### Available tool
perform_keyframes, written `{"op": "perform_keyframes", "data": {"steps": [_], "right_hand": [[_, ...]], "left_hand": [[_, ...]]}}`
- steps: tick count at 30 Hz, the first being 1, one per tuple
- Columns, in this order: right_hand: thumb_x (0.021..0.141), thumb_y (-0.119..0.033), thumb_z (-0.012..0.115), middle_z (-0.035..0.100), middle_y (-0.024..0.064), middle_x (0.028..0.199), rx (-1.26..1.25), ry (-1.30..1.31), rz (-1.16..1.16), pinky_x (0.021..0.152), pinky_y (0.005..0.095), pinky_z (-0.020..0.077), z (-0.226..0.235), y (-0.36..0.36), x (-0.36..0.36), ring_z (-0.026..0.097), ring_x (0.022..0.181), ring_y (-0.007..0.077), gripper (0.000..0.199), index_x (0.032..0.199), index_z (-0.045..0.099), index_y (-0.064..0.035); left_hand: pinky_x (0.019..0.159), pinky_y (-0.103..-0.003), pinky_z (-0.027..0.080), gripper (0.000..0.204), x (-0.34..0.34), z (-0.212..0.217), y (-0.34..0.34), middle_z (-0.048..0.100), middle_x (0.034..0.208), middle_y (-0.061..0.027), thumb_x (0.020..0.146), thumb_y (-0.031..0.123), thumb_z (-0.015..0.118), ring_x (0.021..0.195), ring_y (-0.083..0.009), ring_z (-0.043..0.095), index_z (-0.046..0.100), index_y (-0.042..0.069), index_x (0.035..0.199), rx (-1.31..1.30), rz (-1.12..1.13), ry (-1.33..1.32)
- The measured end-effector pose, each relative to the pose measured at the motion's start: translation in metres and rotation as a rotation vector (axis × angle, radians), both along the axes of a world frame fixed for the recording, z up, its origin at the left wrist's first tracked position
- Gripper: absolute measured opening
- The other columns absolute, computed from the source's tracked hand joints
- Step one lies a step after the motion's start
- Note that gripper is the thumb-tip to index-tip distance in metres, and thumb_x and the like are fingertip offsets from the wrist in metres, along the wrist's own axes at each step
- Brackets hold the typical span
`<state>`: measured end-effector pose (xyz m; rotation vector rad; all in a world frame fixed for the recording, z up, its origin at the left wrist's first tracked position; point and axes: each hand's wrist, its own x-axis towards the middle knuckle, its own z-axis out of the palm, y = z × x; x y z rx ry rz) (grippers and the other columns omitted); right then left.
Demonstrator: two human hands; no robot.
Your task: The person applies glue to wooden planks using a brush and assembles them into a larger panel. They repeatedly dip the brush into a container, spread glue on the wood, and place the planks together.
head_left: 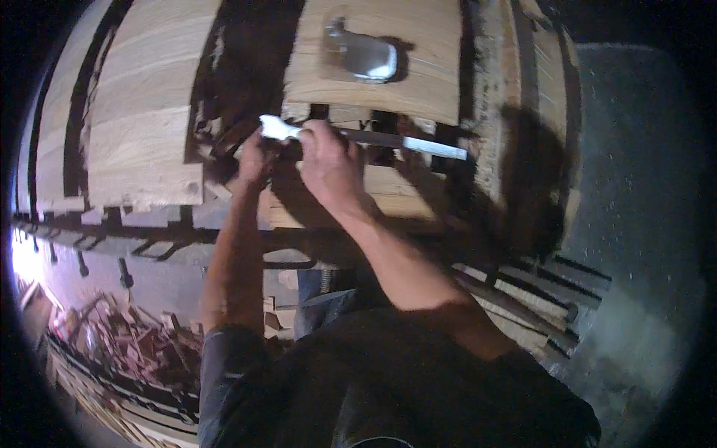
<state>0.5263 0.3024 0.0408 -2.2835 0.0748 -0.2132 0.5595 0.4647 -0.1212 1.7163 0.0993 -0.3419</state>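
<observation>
flat metal blade [403, 142] over rough planks [142, 127]

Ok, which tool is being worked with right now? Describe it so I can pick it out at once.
Start at the wide pale wooden boards filling the upper picture, then go to the dark gap at their lower middle, where both hands meet. The long flat metal tool lies across that gap, held by the right hand, with the left hand beside its white end. Unlike the broad shiny blade lying untouched above, it is slim.

My right hand [326, 160] covers the long metal tool's [403, 141] middle; whatever my left hand [258, 158] grips (shadowed, motion-blurred) cannot be told.
</observation>
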Motion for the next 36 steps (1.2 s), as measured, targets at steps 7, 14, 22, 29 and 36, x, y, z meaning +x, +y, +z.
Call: {"op": "perform_keyframes", "data": {"steps": [7,14,22,29,36], "right_hand": [[0.093,-0.013,0.059,0.07,0.0104,0.086,-0.102,0.086,-0.389,0.071,0.0328,0.0511,-0.002,-0.147,-0.05,0.064,0.073,0.018,0.015,0.103,0.069,-0.0091],[0.099,-0.019,0.048,0.065,0.0206,0.098,-0.518,0.127,-0.564,0.084,0.0421,0.0481,0.025,-0.283,-0.092,0.062,0.095,0.0362,0.023,0.109,0.06,-0.0018],[0.084,-0.012,0.065,0.059,0.0135,0.069,-0.189,-0.122,-0.055,0.052,0.0471,0.0447,0.003,-0.081,-0.046,0.06,0.063,0.0357,0.011,0.09,0.056,-0.008],[0.096,-0.016,0.055,0.065,0.0096,0.079,-0.01,0.19,-0.641,0.073,0.0351,0.0503,-0.006,-0.234,-0.069,0.062,0.077,0.0206,0.015,0.095,0.064,-0.0039],[0.097,-0.019,0.054,0.064,0.0167,0.092,-0.267,-0.011,-0.544,0.078,0.0401,0.049,0.012,-0.242,-0.08,0.063,0.088,0.0284,0.019,0.104,0.062,-0.0042]], "left_hand": [[0.075,-0.025,0.047,0.033,-0.002,0.003,-0.005,0.065,0.098,0.0007,0.089,0.003,0.065,0.084,-0.008,0.056,0.061,0.007,0.121,-0.148,0.049,0.023],[0.088,-0.029,0.047,0.034,-0.004,-0.001,-0.004,0.066,0.108,-0.0039,0.088,0.005,0.067,0.098,-0.0141,0.059,0.06,0.005,0.122,-0.181,-0.007,-0.01],[0.095,-0.032,0.045,0.033,0.001,-0.023,0.003,0.063,0.113,-0.0068,0.09,0.005,0.066,0.108,-0.016,0.057,0.057,0.001,0.121,-0.277,-0.002,-0.006],[0.092,-0.03,0.046,0.032,0.0,-0.015,0.005,0.065,0.109,-0.0053,0.089,0.002,0.065,0.102,-0.0154,0.059,0.059,0.002,0.12,-0.24,-0.01,-0.007],[0.087,-0.028,0.047,0.029,-0.008,0.02,-0.014,0.066,0.106,-0.0004,0.088,0.002,0.066,0.098,-0.011,0.058,0.063,0.007,0.117,-0.112,0.018,-0.05]]}}
